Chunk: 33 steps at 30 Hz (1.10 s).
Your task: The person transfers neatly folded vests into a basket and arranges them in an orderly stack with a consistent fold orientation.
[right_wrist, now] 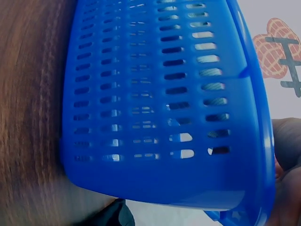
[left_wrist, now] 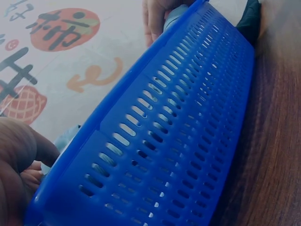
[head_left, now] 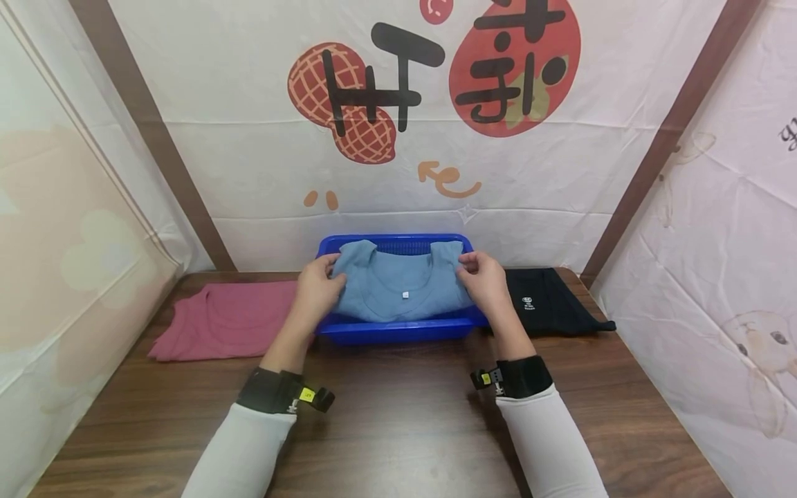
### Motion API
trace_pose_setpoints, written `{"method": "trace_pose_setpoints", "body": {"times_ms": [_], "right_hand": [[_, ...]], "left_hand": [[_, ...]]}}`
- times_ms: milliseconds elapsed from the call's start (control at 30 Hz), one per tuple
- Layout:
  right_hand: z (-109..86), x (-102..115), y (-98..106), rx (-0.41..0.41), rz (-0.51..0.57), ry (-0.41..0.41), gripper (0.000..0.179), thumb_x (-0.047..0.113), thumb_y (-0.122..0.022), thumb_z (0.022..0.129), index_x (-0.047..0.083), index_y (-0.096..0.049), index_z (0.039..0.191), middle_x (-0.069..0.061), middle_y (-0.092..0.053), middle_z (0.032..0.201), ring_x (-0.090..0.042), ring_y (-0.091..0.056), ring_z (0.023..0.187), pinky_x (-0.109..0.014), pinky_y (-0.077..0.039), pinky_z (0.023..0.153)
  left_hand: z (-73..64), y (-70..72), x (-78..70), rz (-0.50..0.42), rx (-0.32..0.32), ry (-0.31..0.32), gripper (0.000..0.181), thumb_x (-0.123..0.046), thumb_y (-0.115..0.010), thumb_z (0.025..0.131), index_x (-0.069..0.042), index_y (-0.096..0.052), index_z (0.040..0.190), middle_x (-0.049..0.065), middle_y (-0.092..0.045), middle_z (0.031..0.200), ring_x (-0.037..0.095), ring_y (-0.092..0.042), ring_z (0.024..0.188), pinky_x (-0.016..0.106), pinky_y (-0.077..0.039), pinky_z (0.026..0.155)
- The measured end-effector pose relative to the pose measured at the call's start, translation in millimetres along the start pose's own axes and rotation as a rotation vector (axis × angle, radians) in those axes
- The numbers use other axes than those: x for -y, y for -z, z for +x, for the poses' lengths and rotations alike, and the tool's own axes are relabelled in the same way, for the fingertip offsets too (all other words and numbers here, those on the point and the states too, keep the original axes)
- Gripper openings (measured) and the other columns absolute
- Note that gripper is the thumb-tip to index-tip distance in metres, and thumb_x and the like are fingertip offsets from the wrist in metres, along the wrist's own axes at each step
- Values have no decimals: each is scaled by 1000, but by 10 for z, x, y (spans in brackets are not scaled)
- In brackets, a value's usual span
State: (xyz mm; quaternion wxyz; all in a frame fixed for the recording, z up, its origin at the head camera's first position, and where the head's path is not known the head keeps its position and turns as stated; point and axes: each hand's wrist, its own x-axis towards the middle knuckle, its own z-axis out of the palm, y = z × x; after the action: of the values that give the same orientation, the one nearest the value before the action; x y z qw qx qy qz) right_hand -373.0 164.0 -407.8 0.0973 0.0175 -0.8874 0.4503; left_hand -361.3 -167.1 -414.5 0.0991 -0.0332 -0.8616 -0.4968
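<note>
A light blue tank top (head_left: pixel 398 290) lies folded in the blue plastic basket (head_left: pixel 398 332), its scoop neck and small white label facing up. My left hand (head_left: pixel 320 287) pinches its left edge between thumb and fingers, just over the basket's end. On the opposite side my right hand (head_left: pixel 486 280) pinches the right edge near the shoulder strap. The slotted basket wall (left_wrist: pixel 155 127) fills much of the left wrist view and hides most of the cloth. In the right wrist view, only part of the right hand (right_wrist: pixel 289 160) shows beyond the rim.
A folded pink top (head_left: pixel 230 321) lies on the wooden table (head_left: pixel 398 415) left of the basket. To the right is a folded black garment (head_left: pixel 548 301) with a small white print. Printed white cloth walls (head_left: pixel 249 173) enclose the table's back and sides.
</note>
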Motion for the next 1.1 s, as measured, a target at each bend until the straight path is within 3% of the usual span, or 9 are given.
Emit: {"method": "trace_pose_setpoints", "body": {"times_ms": [233, 500, 733, 1100], "right_hand": [[-6, 6, -80, -50, -66, 2, 24, 20, -67, 97, 9, -67, 119, -10, -71, 110, -27, -66, 105, -46, -53, 92], [-16, -3, -165, -86, -114, -12, 18, 20, -68, 97, 10, -70, 111, -9, -73, 108, -25, -67, 103, -45, -55, 90], [-28, -20, -218, -109, -158, 0, 17, 19, -69, 96, 9, -71, 111, -9, -74, 108, -25, -69, 102, -46, -56, 90], [-34, -5, -233, -70, -221, -27, 12, 19, -66, 98, 10, -72, 103, -8, -73, 104, -25, -67, 96, -45, -57, 86]], "left_hand": [[-24, -36, -20, 81, -17, 25, 49, -13, -60, 98, 3, -54, 144, 22, -65, 134, 31, -60, 129, 49, -48, 108], [-62, -81, -38, 210, -52, -2, 43, -10, -60, 96, 3, -59, 138, 24, -68, 128, 36, -63, 124, 52, -50, 104], [-76, -108, -35, 261, -48, -7, 40, -9, -60, 97, 4, -61, 135, 23, -69, 125, 38, -64, 121, 53, -51, 102], [-96, -125, -71, 315, -19, -12, 37, -8, -60, 98, 3, -63, 134, 22, -69, 126, 37, -63, 123, 53, -50, 104]]}}
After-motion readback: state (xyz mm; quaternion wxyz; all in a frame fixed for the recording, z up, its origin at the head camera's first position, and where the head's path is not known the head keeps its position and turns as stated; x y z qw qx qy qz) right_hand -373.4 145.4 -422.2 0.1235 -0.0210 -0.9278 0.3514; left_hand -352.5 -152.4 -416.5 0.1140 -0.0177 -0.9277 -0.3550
